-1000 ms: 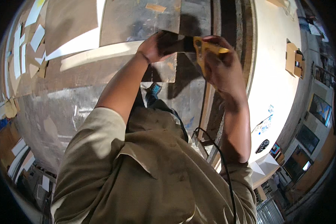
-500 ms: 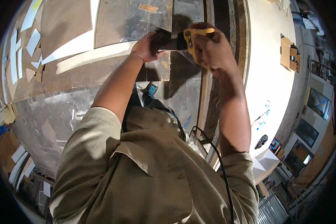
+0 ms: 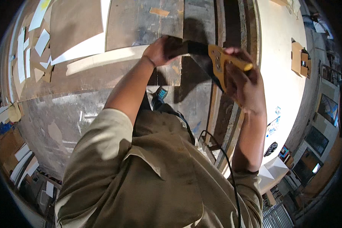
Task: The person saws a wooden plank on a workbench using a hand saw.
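Note:
My right hand [image 3: 245, 78] is closed around the yellow handle [image 3: 219, 64] of a handsaw. Its dark blade [image 3: 197, 48] reaches left toward my left hand, and a dark toothed edge slants down below the handle. My left hand [image 3: 161, 51] is bent over near the edge of a worn brown board, its fingers curled and in shadow. What they grip is hidden; the blade's far end runs up close to them. A long pale strip [image 3: 102, 62] lies on the board and ends beside my left wrist.
The worn board [image 3: 140, 26] bears an orange-brown scrap [image 3: 159, 11]. At left lie a brown sheet [image 3: 76, 26] and several white offcuts [image 3: 42, 42]. Timber rails [image 3: 250, 22] and a pale panel [image 3: 281, 68] with an open cardboard box [image 3: 298, 59] stand at right. A black cord [image 3: 228, 159] crosses my right side.
My right hand has drawn the saw to the right, away from my left hand, and its handle has tilted. More of the blade shows. The whole view has shifted slightly.

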Motion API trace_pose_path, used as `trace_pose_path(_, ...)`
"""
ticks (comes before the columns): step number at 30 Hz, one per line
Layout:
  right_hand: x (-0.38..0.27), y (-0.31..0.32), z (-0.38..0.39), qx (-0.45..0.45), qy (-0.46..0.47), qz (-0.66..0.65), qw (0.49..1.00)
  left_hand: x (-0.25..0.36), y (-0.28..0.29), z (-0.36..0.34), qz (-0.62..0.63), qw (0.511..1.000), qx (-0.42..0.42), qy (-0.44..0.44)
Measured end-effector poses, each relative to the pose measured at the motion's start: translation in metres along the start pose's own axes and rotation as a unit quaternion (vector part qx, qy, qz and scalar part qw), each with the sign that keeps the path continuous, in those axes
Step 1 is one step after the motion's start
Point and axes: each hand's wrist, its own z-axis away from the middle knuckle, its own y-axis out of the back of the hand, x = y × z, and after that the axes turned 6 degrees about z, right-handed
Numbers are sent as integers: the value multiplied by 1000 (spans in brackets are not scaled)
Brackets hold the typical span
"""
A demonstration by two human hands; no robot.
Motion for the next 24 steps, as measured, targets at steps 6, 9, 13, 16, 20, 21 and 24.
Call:
trace_pose_path(6,40,-19,-39,40,81,12,996,-15,-12,-22,-30,998,-52,-32)
trace_pose_path(9,49,-15,-93,32,48,16,998,-16,-16,-27,-265,952,-64,-141)
trace_pose_path(13,42,-25,-70,7,51,60,997,-20,-28,-15,-179,980,-26,-83)
trace_pose_path(16,20,-20,-33,30,108,51,992,-15,-9,-6,-146,988,-27,-53)
trace_pose_path(20,42,-14,-38,30,104,48,993,-15,-11,-11,-64,995,14,-71)
trace_pose_path(21,68,-16,-50,20,141,80,987,-8,-10,-14,-102,993,-38,-36)
trace_pose_path(24,127,-27,-70,2,43,199,979,5,-10,-10,-162,981,-102,-17)
